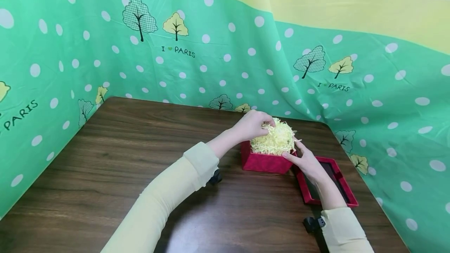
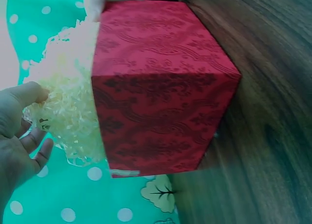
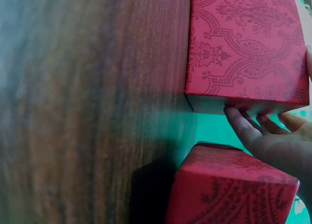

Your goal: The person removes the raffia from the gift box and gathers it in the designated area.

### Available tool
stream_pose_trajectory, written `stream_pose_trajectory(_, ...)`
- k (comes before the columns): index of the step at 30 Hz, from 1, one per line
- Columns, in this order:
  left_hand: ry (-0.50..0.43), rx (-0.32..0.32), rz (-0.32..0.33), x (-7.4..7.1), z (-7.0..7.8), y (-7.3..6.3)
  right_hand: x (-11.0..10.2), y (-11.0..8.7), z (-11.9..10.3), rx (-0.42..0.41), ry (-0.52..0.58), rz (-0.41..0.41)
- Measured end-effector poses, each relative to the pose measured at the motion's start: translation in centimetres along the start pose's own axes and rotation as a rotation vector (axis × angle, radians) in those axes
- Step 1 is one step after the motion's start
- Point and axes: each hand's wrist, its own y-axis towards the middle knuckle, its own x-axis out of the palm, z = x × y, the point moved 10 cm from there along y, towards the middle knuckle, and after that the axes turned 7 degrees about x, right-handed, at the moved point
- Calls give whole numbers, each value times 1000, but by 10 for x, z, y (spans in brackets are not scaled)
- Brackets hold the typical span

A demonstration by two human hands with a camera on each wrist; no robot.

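A red gift box with an embossed pattern stands on the table, heaped above its rim with pale yellow shredded paper. My left hand is at the left of the heap, thumb and fingers curved against the shreds. In the left wrist view the thumb presses into the shredded paper; some fingertips there are hidden. At the box's right side, my right hand holds the near corner, thumb at the rim. The right wrist view shows its fingertips touching the side of the gift box.
A red lid with a black inside lies upturned to the right of the box, partly under the right forearm. The dark wooden table stretches to the left. A green dotted cloth hangs behind.
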Motion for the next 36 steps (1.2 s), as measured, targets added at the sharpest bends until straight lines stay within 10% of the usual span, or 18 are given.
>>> stream_pose_trajectory(36, -65, -196, 61, -101, 10, -37, -3, -1, 0, -14, -34, 4)
